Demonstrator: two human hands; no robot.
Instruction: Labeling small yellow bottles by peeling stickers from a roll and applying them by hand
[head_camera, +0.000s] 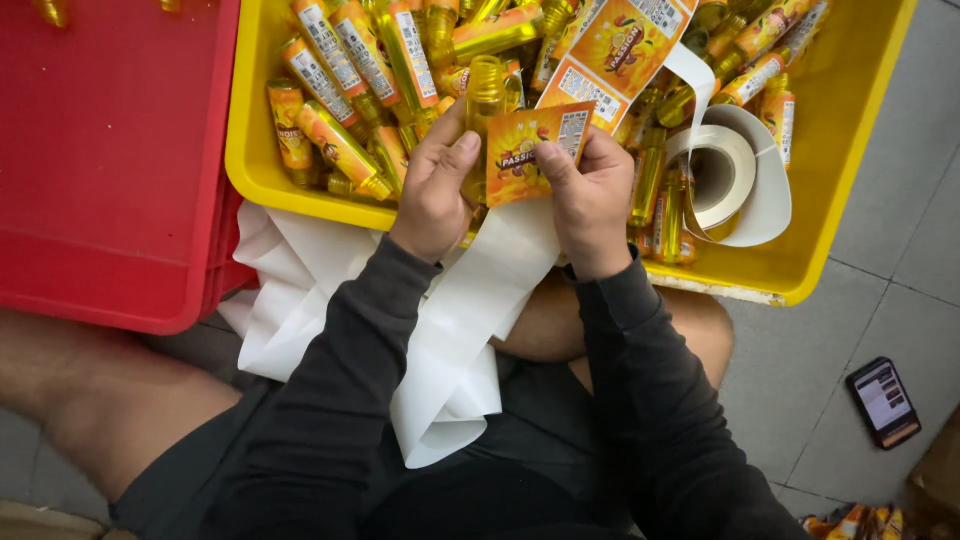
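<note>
My left hand (437, 187) grips a small clear bottle of yellow liquid (486, 88) upright over the yellow crate (842, 150). My right hand (588, 195) pinches an orange label (535, 150) and holds it against the bottle's side. Both hands hover at the crate's near rim. White backing paper (470, 320) runs down from the hands onto my lap.
The yellow crate holds several labelled and bare bottles (340, 70) and a label roll (722, 175) with a strip of orange labels (620, 50). A red crate (110, 150) stands at the left. A phone (883, 402) lies on the grey tiled floor at the right.
</note>
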